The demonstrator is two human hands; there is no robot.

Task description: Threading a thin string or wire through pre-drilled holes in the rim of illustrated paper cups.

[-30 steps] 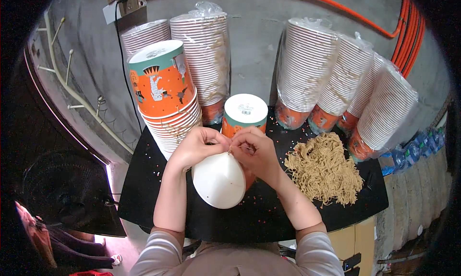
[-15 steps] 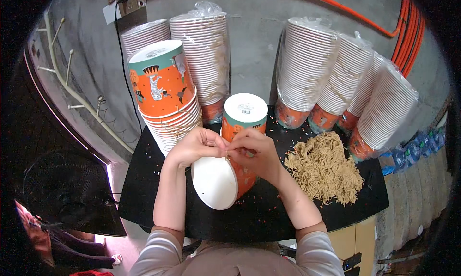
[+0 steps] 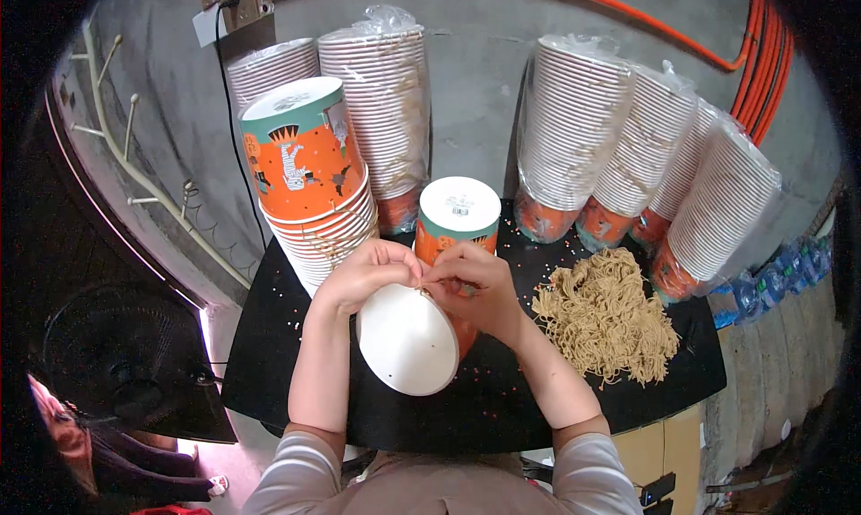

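An orange paper bucket (image 3: 404, 345) lies tilted on its side, its white inside facing me and its upper rim under my fingers. Both hands meet at that rim. My left hand (image 3: 377, 273) pinches a short tan string (image 3: 420, 287) at the edge, fingertips together. From the other side my right hand (image 3: 475, 286) closes on the same string, its curled fingers partly hiding it. Any knot there is too small to make out. Just behind my hands stands an upside-down orange and green bucket (image 3: 459, 206). A loose heap of tan strings (image 3: 608, 322) lies right of my right hand.
At the left stands a tall stack of upside-down buckets (image 3: 305, 170). Plastic-wrapped bucket stacks (image 3: 574, 121) line the back of the black table (image 3: 296, 372), against a grey wall. Small bits are scattered on the tabletop. A dark fan (image 3: 126, 354) stands at the left.
The tilted bucket has turned so that its white opening faces me more fully. Both hands stay pinched at its rim, with only slight finger movement.
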